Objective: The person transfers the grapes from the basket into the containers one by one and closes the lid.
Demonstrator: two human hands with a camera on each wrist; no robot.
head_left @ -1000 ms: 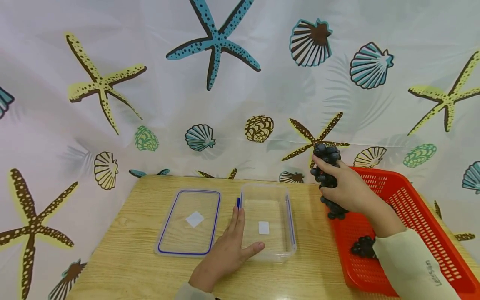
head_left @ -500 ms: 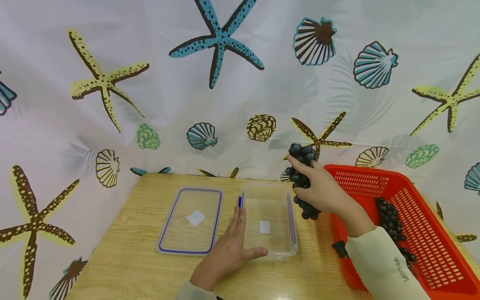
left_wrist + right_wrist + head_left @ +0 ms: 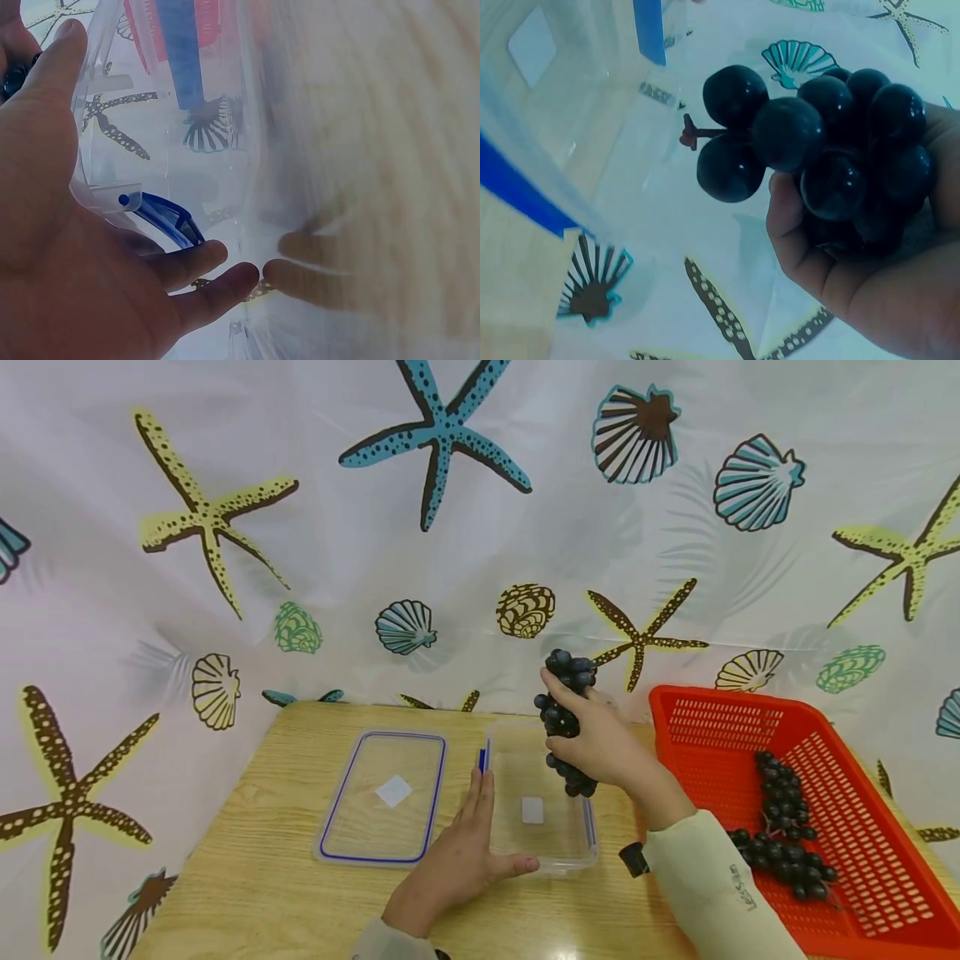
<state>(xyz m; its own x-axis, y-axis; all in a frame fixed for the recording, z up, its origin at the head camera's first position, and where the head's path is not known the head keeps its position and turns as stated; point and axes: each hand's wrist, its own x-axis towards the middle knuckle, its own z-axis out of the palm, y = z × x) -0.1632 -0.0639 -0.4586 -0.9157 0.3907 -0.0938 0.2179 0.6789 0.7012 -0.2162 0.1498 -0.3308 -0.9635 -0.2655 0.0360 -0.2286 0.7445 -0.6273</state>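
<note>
meanwhile, container (image 3: 517,777) between lid (image 3: 378,827) and basket (image 3: 708,781)

The bunch of grapes (image 3: 558,720), glossy blue-black and long, with a brown stem (image 3: 691,136) poking out at one end, was gripped aloft in the right hand (image 3: 603,743), overlapping the container's far right part from the head camera; the container (image 3: 555,865), clear, rectangular and open-topped, stood on the tabletop (image 3: 247,877), white label (image 3: 532,810) at its base, left hand (image 3: 459,864) against its left side.

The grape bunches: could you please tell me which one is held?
It is the bunch in the right hand; the other grapes lie in the red basket.
</note>
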